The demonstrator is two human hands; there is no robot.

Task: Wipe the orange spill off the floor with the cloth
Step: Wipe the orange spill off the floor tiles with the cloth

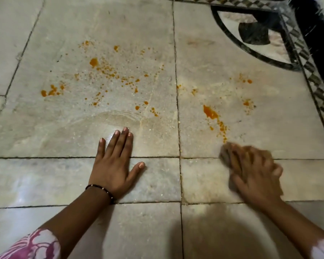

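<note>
Orange spill lies scattered in drops and smears over two pale marble floor tiles, with a thicker streak on the right tile. My left hand rests flat on the floor, fingers straight, below the spill. My right hand, blurred by motion, grips a small brownish cloth that peeks out past the fingertips and presses on the floor just below the streak's lower end.
A wet, wiped arc shines on the tile above my left hand. A dark checkered inlay border runs along the right, with a dark object at the top right corner.
</note>
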